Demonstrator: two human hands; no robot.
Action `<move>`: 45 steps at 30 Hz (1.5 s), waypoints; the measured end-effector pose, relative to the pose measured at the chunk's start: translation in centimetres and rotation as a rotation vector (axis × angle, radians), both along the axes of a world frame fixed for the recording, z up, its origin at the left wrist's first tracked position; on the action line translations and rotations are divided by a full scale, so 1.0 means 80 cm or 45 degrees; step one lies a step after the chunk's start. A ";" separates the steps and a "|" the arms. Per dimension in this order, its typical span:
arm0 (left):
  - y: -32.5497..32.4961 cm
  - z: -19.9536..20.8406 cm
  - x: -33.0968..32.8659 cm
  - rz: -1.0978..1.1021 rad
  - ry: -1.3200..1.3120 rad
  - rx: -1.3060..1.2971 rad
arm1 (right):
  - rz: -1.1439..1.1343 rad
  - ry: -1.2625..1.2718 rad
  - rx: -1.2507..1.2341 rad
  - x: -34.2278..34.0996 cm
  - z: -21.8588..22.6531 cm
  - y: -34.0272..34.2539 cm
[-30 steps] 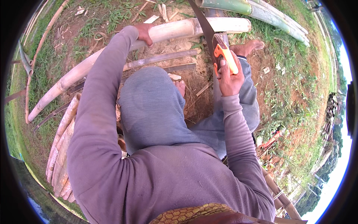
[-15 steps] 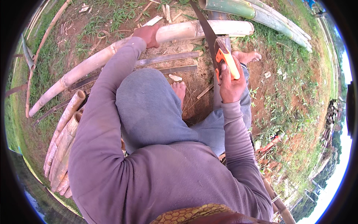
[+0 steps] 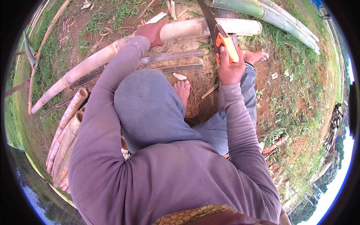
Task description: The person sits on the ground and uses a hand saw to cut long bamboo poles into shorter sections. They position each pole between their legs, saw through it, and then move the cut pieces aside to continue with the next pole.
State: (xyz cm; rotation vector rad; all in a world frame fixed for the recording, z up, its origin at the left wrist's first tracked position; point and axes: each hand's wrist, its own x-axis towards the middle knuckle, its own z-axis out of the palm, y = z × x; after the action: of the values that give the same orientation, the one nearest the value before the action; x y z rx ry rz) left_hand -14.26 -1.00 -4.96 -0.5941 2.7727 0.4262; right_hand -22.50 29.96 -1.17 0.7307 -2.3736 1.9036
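Observation:
A long pale bamboo pole (image 3: 90, 62) curves across the view from the lower left to the upper right. My left hand (image 3: 151, 33) is closed around it, thumb on the near side. In my right hand (image 3: 230, 67) is the orange handle of a hand saw (image 3: 210, 22). Its dark blade points away from me and crosses the pole near the pole's right end. Whether the teeth are in a cut cannot be made out. Under that end lies a dark support piece (image 3: 234, 39), mostly hidden by the pole and my arm.
Thick green bamboo poles (image 3: 258, 13) lie at the upper right. Cut bamboo lengths (image 3: 69, 138) are piled at my left. Split bamboo strips (image 3: 172, 56) lie before my knee. My bare feet (image 3: 182, 92) rest on the soil among chips and grass.
My right hand and the saw have moved a little away from me along the blade's line. My left hand keeps its hold on the bamboo pole. The whole view has shifted slightly.

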 end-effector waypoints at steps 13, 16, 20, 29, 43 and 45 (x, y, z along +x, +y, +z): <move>-0.010 -0.010 0.004 0.014 -0.063 -0.017 | -0.094 0.006 0.164 0.100 -0.006 0.130; -0.005 -0.004 -0.006 -0.025 0.000 -0.032 | -0.130 -0.005 0.091 -0.014 -0.008 -0.006; -0.009 -0.001 0.000 -0.022 -0.060 -0.024 | -0.093 -0.134 0.078 0.023 -0.013 0.030; -0.007 -0.007 -0.002 0.011 -0.066 -0.072 | -0.087 0.012 0.230 0.084 -0.007 0.114; -0.017 -0.014 -0.001 0.013 -0.062 -0.082 | -0.081 0.210 0.383 0.131 0.018 0.183; -0.005 -0.007 -0.010 -0.009 -0.070 -0.074 | -0.100 0.122 0.317 0.053 -0.010 0.094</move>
State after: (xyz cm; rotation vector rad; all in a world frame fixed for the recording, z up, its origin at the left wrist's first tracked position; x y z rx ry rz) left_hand -15.10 -1.36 -5.56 -0.5996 2.7422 0.3233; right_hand -18.24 37.51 -1.95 0.7100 -2.5646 1.5256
